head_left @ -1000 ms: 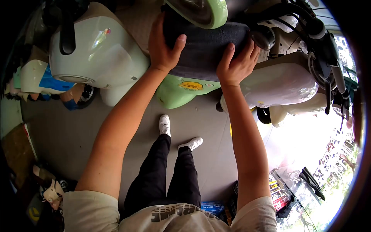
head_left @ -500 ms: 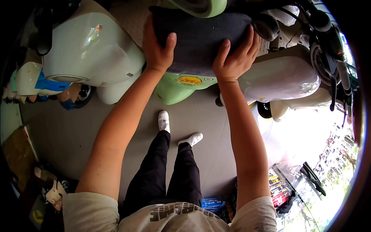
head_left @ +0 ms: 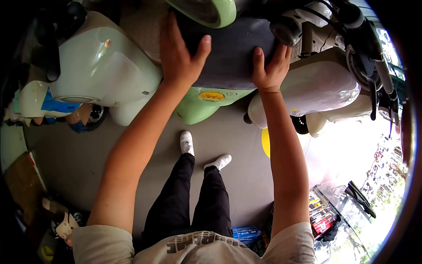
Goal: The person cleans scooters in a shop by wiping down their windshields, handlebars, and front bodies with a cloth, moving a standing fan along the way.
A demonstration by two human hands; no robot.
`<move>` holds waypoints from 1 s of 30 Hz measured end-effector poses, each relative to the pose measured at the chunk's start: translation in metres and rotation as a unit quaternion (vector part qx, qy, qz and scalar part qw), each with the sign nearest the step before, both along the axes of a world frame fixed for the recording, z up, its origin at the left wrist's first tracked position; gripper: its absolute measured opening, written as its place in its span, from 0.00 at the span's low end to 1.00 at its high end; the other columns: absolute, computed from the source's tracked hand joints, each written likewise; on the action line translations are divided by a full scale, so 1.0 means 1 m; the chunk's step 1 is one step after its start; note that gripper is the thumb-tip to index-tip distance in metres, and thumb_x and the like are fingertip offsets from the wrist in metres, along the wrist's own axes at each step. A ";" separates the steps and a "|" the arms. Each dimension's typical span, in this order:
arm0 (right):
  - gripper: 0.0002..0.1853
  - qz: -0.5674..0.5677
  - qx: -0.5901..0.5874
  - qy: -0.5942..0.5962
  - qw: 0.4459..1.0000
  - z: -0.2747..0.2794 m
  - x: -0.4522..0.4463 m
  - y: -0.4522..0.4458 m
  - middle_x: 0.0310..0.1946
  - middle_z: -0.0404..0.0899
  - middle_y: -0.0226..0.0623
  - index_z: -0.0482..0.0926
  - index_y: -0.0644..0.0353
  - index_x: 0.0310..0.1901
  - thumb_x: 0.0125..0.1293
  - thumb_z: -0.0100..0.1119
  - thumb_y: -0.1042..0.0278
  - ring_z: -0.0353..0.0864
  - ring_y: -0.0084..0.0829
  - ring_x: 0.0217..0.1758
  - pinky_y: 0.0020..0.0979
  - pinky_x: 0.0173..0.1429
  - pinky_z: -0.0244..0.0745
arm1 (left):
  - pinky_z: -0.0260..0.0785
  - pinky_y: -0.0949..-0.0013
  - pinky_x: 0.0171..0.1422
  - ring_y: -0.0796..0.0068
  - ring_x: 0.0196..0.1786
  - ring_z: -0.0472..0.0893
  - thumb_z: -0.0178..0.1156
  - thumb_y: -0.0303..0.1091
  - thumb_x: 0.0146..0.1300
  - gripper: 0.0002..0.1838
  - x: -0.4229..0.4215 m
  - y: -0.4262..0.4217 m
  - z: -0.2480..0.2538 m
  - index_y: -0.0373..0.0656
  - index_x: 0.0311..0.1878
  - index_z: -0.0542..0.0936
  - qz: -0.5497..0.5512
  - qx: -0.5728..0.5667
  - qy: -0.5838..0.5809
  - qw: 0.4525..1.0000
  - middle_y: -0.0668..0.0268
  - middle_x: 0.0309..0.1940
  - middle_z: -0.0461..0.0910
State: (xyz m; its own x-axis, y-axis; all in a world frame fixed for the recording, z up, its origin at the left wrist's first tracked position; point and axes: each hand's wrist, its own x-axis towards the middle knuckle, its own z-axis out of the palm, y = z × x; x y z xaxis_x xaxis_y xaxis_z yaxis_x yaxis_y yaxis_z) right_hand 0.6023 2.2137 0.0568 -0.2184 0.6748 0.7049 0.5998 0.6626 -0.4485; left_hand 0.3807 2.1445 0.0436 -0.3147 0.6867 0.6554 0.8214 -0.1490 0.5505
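Note:
A black seat [head_left: 233,57] lies at the top centre, on a green scooter body [head_left: 200,108] with a yellow sticker [head_left: 212,96]. My left hand [head_left: 181,59] rests against the seat's left side, thumb and fingers spread. On the seat's right side lies my right hand [head_left: 273,68], its thumb apart from the fingers; some fingertips are hidden beside a round black part [head_left: 285,31]. Above the seat, between the hands, is a green-rimmed round part [head_left: 211,11].
A pale scooter [head_left: 103,66] stands at the left, and a white one [head_left: 316,86] at the right with black handlebars [head_left: 367,48] near it. Boxes [head_left: 323,215] lie at lower right. My white shoes [head_left: 187,143] are on the grey floor [head_left: 79,158].
The view has shifted slightly. My right hand sits nearer the round black part, which now covers some of its fingertips. Both hands remain at the seat's sides.

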 end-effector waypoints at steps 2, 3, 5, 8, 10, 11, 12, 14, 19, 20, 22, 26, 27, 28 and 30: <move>0.38 0.001 -0.040 0.018 0.999 0.000 0.004 0.002 0.62 0.71 0.58 0.68 0.69 0.65 0.65 0.61 0.44 0.74 0.60 0.61 0.46 0.63 0.72 | 0.64 0.46 0.71 0.38 0.67 0.70 0.66 0.55 0.59 0.46 0.003 0.011 0.008 0.27 0.70 0.64 0.003 0.040 0.042 0.998 0.37 0.65 0.68; 0.38 0.002 -0.038 0.018 0.999 -0.002 0.005 0.002 0.62 0.71 0.58 0.68 0.69 0.65 0.65 0.61 0.44 0.74 0.60 0.61 0.46 0.63 0.72 | 0.64 0.47 0.70 0.39 0.67 0.70 0.66 0.54 0.58 0.46 0.004 0.015 0.010 0.28 0.69 0.66 0.012 0.044 0.054 0.997 0.38 0.65 0.69; 0.38 -0.006 -0.062 0.032 0.998 -0.003 0.005 0.001 0.63 0.70 0.59 0.68 0.69 0.66 0.65 0.60 0.44 0.74 0.61 0.62 0.46 0.64 0.72 | 0.65 0.47 0.70 0.40 0.67 0.70 0.66 0.54 0.57 0.45 0.004 0.015 0.009 0.28 0.68 0.66 0.007 0.045 0.035 0.998 0.39 0.64 0.69; 0.39 -0.007 -0.068 0.016 0.998 -0.007 0.009 0.000 0.64 0.69 0.61 0.67 0.70 0.67 0.65 0.60 0.44 0.73 0.61 0.64 0.46 0.66 0.71 | 0.66 0.47 0.69 0.41 0.66 0.71 0.66 0.54 0.56 0.45 0.006 0.013 0.006 0.30 0.68 0.67 0.005 0.039 0.013 0.999 0.41 0.64 0.70; 0.41 -0.005 -0.083 0.019 0.996 -0.005 0.008 0.000 0.64 0.69 0.61 0.66 0.71 0.68 0.66 0.60 0.43 0.72 0.62 0.65 0.46 0.67 0.70 | 0.67 0.48 0.69 0.41 0.66 0.72 0.65 0.55 0.57 0.44 0.006 0.012 0.008 0.31 0.69 0.67 0.015 0.030 0.013 0.999 0.41 0.65 0.70; 0.42 -0.001 -0.083 0.012 0.996 -0.006 0.009 0.000 0.65 0.69 0.61 0.65 0.72 0.68 0.65 0.60 0.42 0.71 0.62 0.66 0.47 0.69 0.68 | 0.67 0.48 0.69 0.41 0.66 0.72 0.65 0.55 0.57 0.44 0.007 0.011 0.008 0.31 0.69 0.67 0.016 0.036 0.012 0.999 0.41 0.65 0.70; 0.42 0.001 -0.081 0.014 0.997 -0.006 0.008 0.001 0.65 0.69 0.61 0.65 0.71 0.68 0.65 0.59 0.42 0.70 0.62 0.67 0.47 0.70 0.68 | 0.67 0.48 0.69 0.40 0.66 0.72 0.65 0.55 0.57 0.44 0.007 0.010 0.009 0.31 0.69 0.67 0.016 0.040 0.012 0.999 0.41 0.65 0.70; 0.41 0.006 -0.082 0.015 0.996 -0.004 0.006 0.000 0.66 0.68 0.60 0.66 0.70 0.69 0.65 0.58 0.43 0.69 0.61 0.69 0.48 0.71 0.66 | 0.68 0.48 0.69 0.40 0.67 0.72 0.65 0.55 0.57 0.44 0.007 0.008 0.012 0.31 0.69 0.67 0.018 0.042 0.014 0.999 0.41 0.66 0.69; 0.40 0.009 -0.071 0.051 0.996 0.002 -0.002 -0.002 0.67 0.68 0.59 0.67 0.67 0.68 0.62 0.60 0.45 0.68 0.60 0.70 0.50 0.72 0.64 | 0.63 0.46 0.72 0.39 0.69 0.69 0.61 0.56 0.60 0.45 0.005 0.002 0.004 0.31 0.71 0.65 0.008 -0.001 0.002 1.000 0.41 0.67 0.68; 0.40 0.007 -0.073 0.051 0.996 0.003 -0.003 -0.002 0.67 0.68 0.59 0.67 0.67 0.68 0.62 0.60 0.45 0.68 0.60 0.70 0.50 0.73 0.64 | 0.63 0.46 0.72 0.39 0.69 0.69 0.61 0.55 0.61 0.44 0.005 0.001 0.003 0.31 0.71 0.65 0.012 -0.009 0.003 1.000 0.40 0.67 0.68; 0.40 0.005 -0.078 0.048 0.996 0.004 -0.001 -0.001 0.67 0.67 0.59 0.67 0.68 0.68 0.61 0.60 0.46 0.67 0.60 0.71 0.50 0.73 0.63 | 0.63 0.46 0.72 0.37 0.68 0.70 0.61 0.54 0.61 0.43 0.005 0.000 0.001 0.31 0.71 0.65 0.007 -0.021 -0.003 1.000 0.39 0.67 0.68; 0.43 0.016 -0.081 0.048 0.995 0.001 0.002 0.000 0.68 0.67 0.58 0.66 0.69 0.69 0.59 0.60 0.43 0.66 0.59 0.72 0.52 0.75 0.60 | 0.68 0.48 0.62 0.40 0.56 0.75 0.61 0.53 0.62 0.31 0.006 -0.003 -0.003 0.33 0.55 0.74 0.017 -0.023 -0.001 1.000 0.45 0.54 0.74; 0.43 0.014 -0.086 0.052 0.995 -0.002 0.004 0.000 0.68 0.67 0.58 0.66 0.69 0.69 0.59 0.60 0.43 0.66 0.59 0.72 0.52 0.75 0.60 | 0.69 0.48 0.60 0.40 0.54 0.76 0.62 0.52 0.62 0.29 0.005 -0.005 -0.008 0.34 0.54 0.75 0.021 -0.022 0.007 1.000 0.46 0.53 0.75; 0.44 0.018 -0.079 0.049 0.996 -0.003 0.005 0.001 0.68 0.67 0.58 0.67 0.69 0.68 0.59 0.61 0.42 0.66 0.59 0.72 0.52 0.75 0.60 | 0.69 0.48 0.59 0.41 0.54 0.76 0.63 0.51 0.62 0.28 0.008 -0.005 -0.005 0.35 0.53 0.76 0.025 -0.013 0.006 1.000 0.47 0.52 0.76; 0.45 0.024 -0.076 0.056 0.995 -0.004 0.005 0.001 0.67 0.68 0.57 0.67 0.70 0.68 0.59 0.61 0.39 0.66 0.60 0.71 0.52 0.75 0.61 | 0.69 0.49 0.58 0.41 0.52 0.77 0.63 0.48 0.62 0.24 0.011 -0.004 -0.002 0.36 0.51 0.78 0.035 0.003 0.007 0.999 0.48 0.50 0.78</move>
State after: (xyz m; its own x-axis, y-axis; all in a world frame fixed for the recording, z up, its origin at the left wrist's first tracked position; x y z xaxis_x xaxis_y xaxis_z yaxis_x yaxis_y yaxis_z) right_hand 0.6074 2.2145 0.0530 -0.1782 0.7667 0.6168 0.5095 0.6081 -0.6088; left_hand 0.3915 2.1403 0.0416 -0.3519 0.6592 0.6645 0.8380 -0.0944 0.5375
